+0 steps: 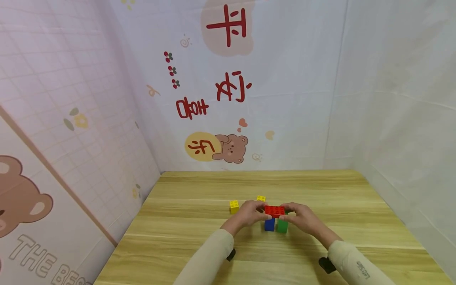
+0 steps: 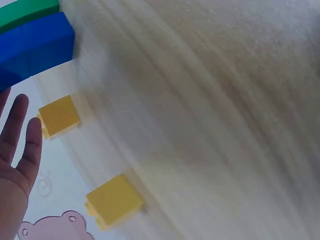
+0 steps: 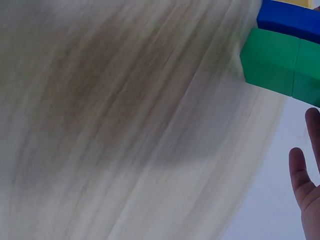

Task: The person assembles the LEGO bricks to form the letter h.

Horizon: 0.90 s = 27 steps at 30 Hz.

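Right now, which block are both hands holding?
The red block: left hand and right hand grip its ends; blue blocks, green blocks, yellow blocks sit unheld.

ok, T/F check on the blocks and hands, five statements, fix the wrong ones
1. The left hand and right hand both grip the red block. True.
2. The blue stack and green stack stand side by side. True.
3. In the head view, the green stack is left of the blue stack. False: it is on the right.
4. Two yellow blocks touch each other. False: they stand apart.
5. The red block lies on bare tabletop. False: it is over the two stacks.
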### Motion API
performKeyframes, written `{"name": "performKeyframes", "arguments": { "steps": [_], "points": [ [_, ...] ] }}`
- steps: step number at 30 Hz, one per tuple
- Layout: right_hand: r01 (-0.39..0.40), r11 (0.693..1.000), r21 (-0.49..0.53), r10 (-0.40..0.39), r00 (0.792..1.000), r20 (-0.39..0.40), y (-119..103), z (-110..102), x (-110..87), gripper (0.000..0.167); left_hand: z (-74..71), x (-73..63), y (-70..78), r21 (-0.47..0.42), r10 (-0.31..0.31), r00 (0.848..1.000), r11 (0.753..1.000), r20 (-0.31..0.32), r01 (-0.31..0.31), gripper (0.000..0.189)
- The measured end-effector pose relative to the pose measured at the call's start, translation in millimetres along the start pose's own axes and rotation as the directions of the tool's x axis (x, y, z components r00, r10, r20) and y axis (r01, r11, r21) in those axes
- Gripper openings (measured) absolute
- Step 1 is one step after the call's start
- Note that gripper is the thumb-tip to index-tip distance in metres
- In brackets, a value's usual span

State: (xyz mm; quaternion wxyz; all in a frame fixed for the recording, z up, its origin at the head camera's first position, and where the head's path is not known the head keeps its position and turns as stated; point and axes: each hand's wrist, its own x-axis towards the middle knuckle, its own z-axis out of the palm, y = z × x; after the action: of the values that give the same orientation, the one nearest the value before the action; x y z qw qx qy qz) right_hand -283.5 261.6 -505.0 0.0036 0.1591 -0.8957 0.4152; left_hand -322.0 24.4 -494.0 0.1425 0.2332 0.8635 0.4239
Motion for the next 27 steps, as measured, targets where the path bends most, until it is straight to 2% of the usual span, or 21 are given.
{"name": "performKeyframes", "arguments": {
  "steps": [5,9,12,21,27],
  "points": [
    [0.011,1.000,0.022,-0.011,1.000,0.007,-0.3,1.8,-2.5,0.043,9.6,-5.5,-9.3,-0.130,0.001,0.999,0.992,-0.055,-0.009,0.033],
    [-0.010,0.998,0.066,0.011,1.000,-0.004,-0.2,4.2,-5.4,0.046,16.2,-6.1,-13.2,-0.152,0.028,0.995,0.988,-0.091,-0.042,0.030],
    [-0.016,0.996,0.087,0.017,1.000,-0.010,-0.8,5.8,-6.3,0.047,17.2,-6.3,-14.2,-0.159,0.040,0.995,0.986,-0.091,-0.054,0.030],
    [0.028,0.997,0.067,-0.031,0.999,0.039,-17.9,30.9,14.4,0.043,-9.8,-21.9,-33.8,-0.152,0.048,0.993,0.986,-0.105,-0.064,0.030],
    [0.021,0.999,0.029,-0.021,1.000,0.010,-24.2,41.6,17.3,0.046,-18.4,-29.1,-40.6,-0.148,0.056,0.992,0.986,-0.109,-0.072,0.031]
  ]
}}
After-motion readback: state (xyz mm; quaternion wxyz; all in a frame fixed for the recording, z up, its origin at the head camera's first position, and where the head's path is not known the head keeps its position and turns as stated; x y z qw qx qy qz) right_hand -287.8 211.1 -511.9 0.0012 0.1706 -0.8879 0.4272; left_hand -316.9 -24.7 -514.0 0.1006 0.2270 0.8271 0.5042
